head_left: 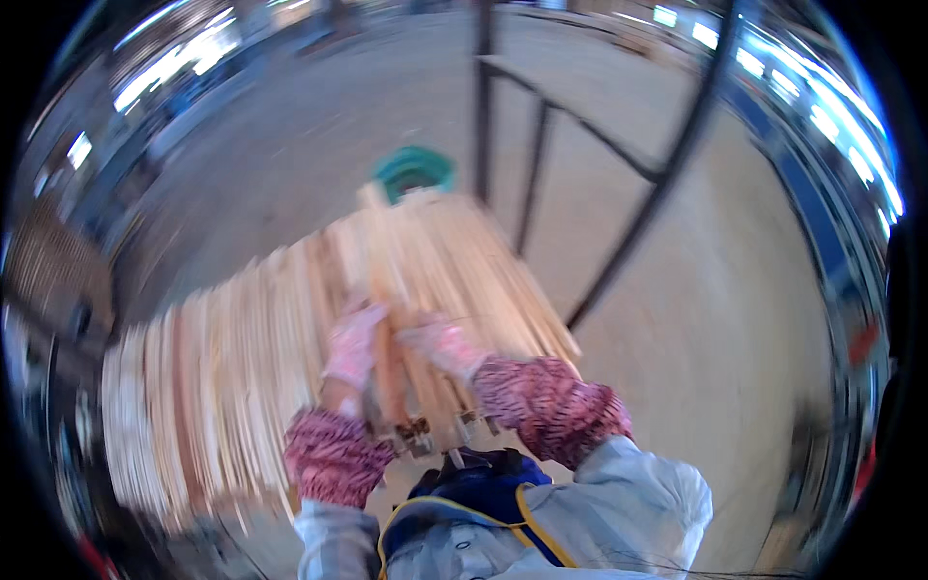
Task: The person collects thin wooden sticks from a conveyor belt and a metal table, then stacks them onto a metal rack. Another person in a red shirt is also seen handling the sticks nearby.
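Observation:
A long row of pale wooden strips (232,377) stands packed side by side in front of me, running from the left to just right of the middle. My left hand (354,340), in a pink-and-white glove, is closed against a reddish-brown wooden strip (389,377) that sits a little above its neighbours. From the other side my right hand (443,345), gloved alike, reaches across the strips with its fingertips near that same strip. Motion blur smears its fingers, so its grip cannot be made out.
A green round container (414,172) stands just beyond the strips. To its right rises a dark metal frame (590,126). Blue machinery (788,184) lines the right side, and a brown stack (58,271) stands at the far left. Concrete floor (696,387) lies to my right.

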Motion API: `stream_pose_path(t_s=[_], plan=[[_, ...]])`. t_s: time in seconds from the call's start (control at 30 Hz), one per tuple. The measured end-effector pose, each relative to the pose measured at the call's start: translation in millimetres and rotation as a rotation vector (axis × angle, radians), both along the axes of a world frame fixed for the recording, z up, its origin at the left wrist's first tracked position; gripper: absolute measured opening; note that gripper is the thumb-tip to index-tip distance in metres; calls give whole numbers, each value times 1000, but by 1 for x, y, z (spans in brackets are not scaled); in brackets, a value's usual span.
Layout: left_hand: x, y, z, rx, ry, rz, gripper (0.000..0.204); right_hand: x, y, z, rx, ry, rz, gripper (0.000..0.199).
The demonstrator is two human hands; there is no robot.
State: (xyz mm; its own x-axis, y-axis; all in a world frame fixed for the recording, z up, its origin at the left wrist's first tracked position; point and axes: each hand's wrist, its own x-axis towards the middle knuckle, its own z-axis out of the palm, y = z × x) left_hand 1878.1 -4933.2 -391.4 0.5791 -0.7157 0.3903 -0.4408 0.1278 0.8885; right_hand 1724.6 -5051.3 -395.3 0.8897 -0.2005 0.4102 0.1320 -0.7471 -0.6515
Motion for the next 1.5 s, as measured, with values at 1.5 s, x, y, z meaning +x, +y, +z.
stream_pose_path(t_s=[1.5], plan=[[91, 189, -78, 1038, -606, 374, 72, 110, 199, -32, -72, 733, -97, 100]])
